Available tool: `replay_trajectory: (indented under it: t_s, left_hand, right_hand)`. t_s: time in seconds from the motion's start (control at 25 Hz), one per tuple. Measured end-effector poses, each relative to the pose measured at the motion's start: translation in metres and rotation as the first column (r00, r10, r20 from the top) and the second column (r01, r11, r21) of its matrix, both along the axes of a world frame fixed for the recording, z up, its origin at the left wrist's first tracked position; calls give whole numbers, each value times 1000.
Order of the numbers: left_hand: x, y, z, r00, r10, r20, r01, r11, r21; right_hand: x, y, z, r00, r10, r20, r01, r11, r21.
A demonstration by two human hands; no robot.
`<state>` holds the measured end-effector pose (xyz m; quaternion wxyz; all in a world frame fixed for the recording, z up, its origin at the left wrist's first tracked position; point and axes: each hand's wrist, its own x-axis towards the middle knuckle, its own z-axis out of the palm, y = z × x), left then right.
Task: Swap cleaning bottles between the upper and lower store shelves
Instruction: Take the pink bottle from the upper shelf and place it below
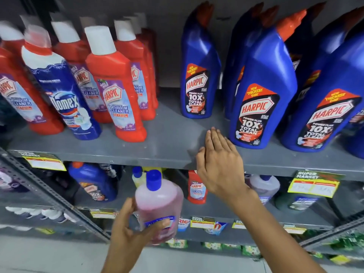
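Observation:
My left hand point(126, 231) grips a pink liquid bottle point(159, 201) with a blue cap, held upright in front of the lower shelf point(197, 211). My right hand point(218, 164) is flat and empty, fingers together, resting over the front edge of the upper shelf point(169, 138) in a bare gap. Just right of that hand stands a blue Harpic bottle point(260, 89). Another blue Harpic bottle point(199, 71) stands further back. Red Harpic bathroom cleaner bottles point(116, 83) and a Domex bottle point(63, 91) fill the upper shelf's left side.
The lower shelf holds a blue Harpic bottle point(94, 182), a small red Harpic bottle point(197, 188), a yellow bottle point(137, 178) and a pale bottle point(264, 186). Yellow price tags point(313, 186) hang on the shelf edges. A slotted metal brace point(49, 194) crosses at the left.

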<state>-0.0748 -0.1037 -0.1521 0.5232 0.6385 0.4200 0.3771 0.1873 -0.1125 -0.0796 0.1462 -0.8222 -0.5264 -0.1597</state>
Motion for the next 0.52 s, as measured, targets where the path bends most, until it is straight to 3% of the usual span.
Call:
replay_trajectory:
  t_s: [0.28,0.52]
  left_hand:
    - [62,38,-96,989,133,-66,-139,987,-80]
    - [93,53,-115,959,222,-175,-217,975,50]
  right_hand:
    - [-1,0,1,1000,-7,-2,7,1000,4]
    - [-1,0,1,1000,-4,-20,4,1000,-2]
